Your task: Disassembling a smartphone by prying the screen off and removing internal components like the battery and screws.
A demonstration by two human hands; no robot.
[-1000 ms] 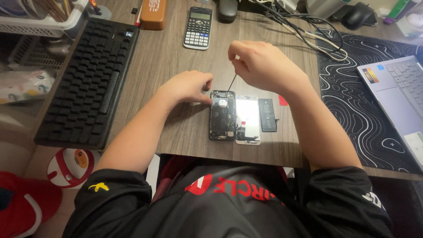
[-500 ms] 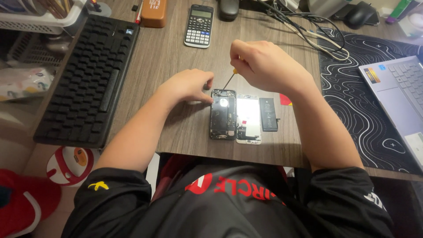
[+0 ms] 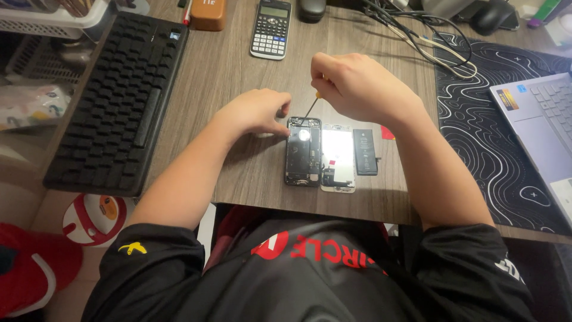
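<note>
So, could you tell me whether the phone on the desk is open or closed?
Open: the phone body lies face up showing its insides, its screen panel beside it, the battery apart.

Black keyboard [image 3: 116,101] upper left of frame, wood-grain brown desk [image 3: 238,65], black mat with white contour lines [image 3: 494,137] right, red-and-white ball [image 3: 95,217] lower left, orange case [image 3: 208,13] top.

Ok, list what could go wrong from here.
The screwdriver meets the opened phone at a slant, so its tip could slip onto the exposed parts. The screen lies flipped open right beside the phone; a nudge from the right hand may strain whatever joins them. The loose battery could get knocked.
</note>
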